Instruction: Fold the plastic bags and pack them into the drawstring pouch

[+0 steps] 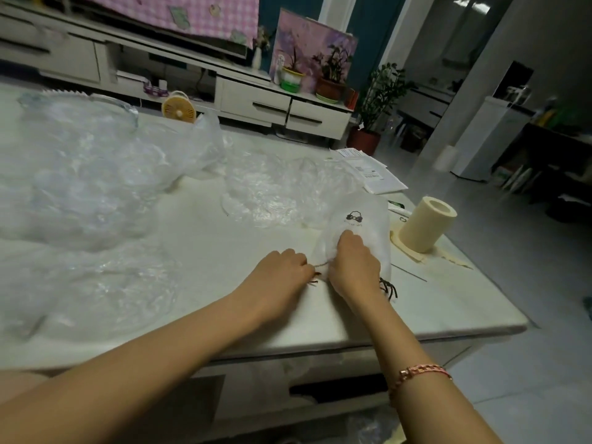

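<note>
A white drawstring pouch (pixel 368 225) with a small black logo lies on the pale table (pixel 224 238), its mouth toward me. My left hand (pixel 282 270) pinches the brown drawstring (pixel 320 265) at the pouch's left side. My right hand (pixel 354 262) grips the pouch's gathered mouth; dark cord ends (pixel 389 288) trail out to its right. Clear plastic bags lie unfolded: one big heap (pixel 80 181) at the left, another flat bag (pixel 96 290) near the front left, and a crumpled one (pixel 275 190) just behind the pouch.
A cream tape roll (pixel 426 224) stands upright right of the pouch. Papers and envelopes (pixel 371 174) lie at the table's far right corner. A small yellow fan (pixel 178 108) sits beyond the table. A TV cabinet with potted plants (pixel 331 78) runs along the back wall.
</note>
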